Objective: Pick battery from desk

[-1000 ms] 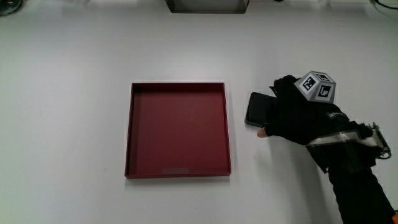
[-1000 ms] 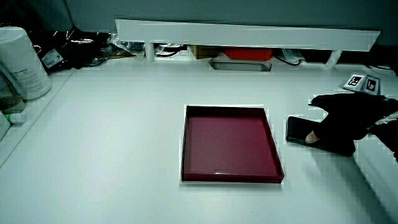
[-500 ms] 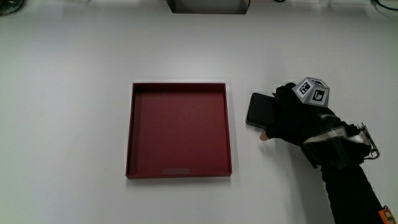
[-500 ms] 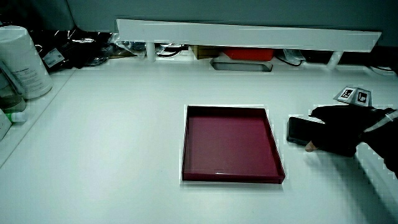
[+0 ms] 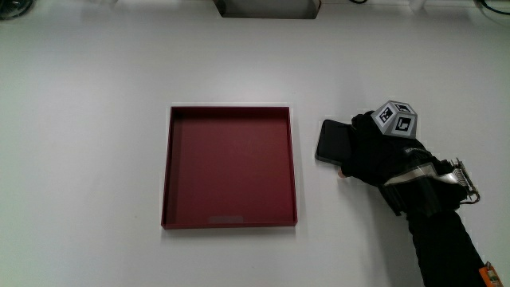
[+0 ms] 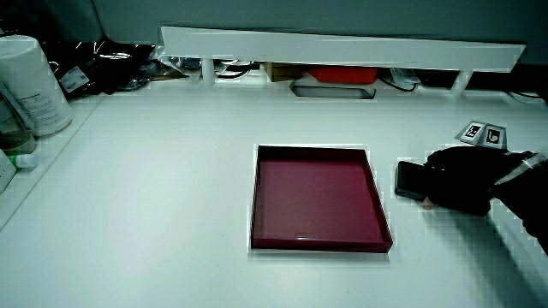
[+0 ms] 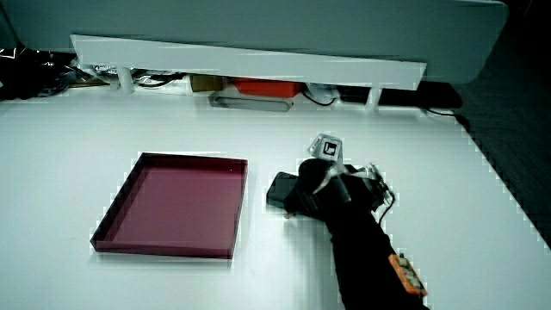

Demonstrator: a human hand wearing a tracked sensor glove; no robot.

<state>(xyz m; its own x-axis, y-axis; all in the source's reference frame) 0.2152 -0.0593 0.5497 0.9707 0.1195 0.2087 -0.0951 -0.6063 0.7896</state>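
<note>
A flat black battery [image 5: 329, 141] lies on the white table beside a shallow red tray [image 5: 227, 167]. The gloved hand [image 5: 374, 151] rests over the half of the battery farther from the tray, fingers curled around its edges, thumb at the edge nearer the person. The patterned cube [image 5: 394, 118] sits on the hand's back. Both side views show the same: battery [image 6: 409, 179] [image 7: 279, 189] partly under the hand [image 6: 462, 175] [image 7: 314, 189], next to the tray [image 6: 317, 192] [image 7: 168, 202]. The covered half of the battery is hidden.
A low white partition [image 6: 342, 43] runs along the table's edge, with a small grey tray [image 6: 332, 89] just in front of it. A white cylindrical container [image 6: 30, 85] and dark clutter stand at a table corner.
The hand has slid a little further onto the battery and its fingers have curled tighter; the bare thumb tip shows less. Battery and tray have not moved.
</note>
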